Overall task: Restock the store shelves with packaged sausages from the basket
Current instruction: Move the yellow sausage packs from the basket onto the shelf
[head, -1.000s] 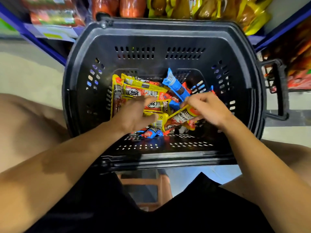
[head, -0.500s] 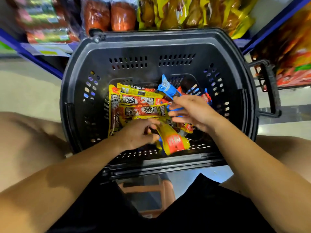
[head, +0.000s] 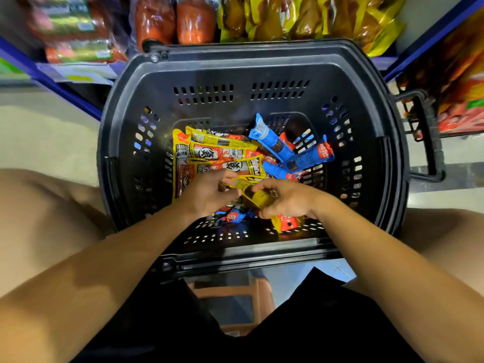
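Both hands, left hand (head: 209, 195) and right hand (head: 288, 200), pinch one yellow sausage pack (head: 258, 196) with curled fingers near the basket (head: 262, 61) front edge; slick film could slip, dropping it back among loose packs.

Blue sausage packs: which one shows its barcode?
The blue pack leaning against the basket's far wall, white barcode label at its top end. The blue pack to its right shows a red logo instead.
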A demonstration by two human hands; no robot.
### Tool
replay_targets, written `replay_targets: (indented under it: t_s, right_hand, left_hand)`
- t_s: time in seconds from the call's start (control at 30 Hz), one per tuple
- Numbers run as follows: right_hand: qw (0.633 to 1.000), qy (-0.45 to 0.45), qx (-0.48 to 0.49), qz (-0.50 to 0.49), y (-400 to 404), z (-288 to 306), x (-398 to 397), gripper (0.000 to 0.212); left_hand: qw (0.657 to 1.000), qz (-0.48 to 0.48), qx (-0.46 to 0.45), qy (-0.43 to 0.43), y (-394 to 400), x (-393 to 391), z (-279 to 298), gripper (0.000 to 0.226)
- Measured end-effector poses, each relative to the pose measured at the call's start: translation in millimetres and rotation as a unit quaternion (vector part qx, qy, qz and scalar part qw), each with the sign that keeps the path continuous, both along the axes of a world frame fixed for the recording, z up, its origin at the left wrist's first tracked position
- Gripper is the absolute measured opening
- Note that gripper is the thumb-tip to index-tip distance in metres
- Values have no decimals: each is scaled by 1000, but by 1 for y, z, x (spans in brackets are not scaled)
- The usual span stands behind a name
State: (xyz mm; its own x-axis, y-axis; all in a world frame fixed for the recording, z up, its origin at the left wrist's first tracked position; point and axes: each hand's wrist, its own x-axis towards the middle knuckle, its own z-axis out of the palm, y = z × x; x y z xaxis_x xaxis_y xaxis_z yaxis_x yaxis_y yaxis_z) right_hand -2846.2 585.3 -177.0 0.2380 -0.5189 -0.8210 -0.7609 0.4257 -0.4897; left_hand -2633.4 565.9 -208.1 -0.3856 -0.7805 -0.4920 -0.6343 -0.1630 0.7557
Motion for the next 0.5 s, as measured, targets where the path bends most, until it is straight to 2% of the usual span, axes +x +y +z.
replay_targets:
  t_s: [0.13, 0.23, 0.3, 0.37, 0.43, 0.5]
  right_hand:
    - [993, -82, -27, -75, -3, 9, -2, 55]
    - [955, -205, 34, -212, -6, 16, -4, 43]
    - [932, -241, 71, -262, -9, 20, -8, 34]
    - [903, -277, 102, -312, -12, 22, -17, 29]
    - [868, -325, 120, -356, -16, 22, -26, 45]
    - [836, -369, 110, -391, -20, 21, -32, 46]
  left_hand:
    - [996, -27, -81, -12, -2, 4, 4, 55]
    - [984, -92, -150, -44, -6, 6, 8, 60]
    - [976, -110, -181, -58, -8, 8, 8, 53]
    - [979, -104, -171, -48, -8, 10, 7, 47]
    - [989, -85, -117, -31, -10, 11, 8, 44]
    - [996, -64, -65, -8, -12, 12, 9, 39]
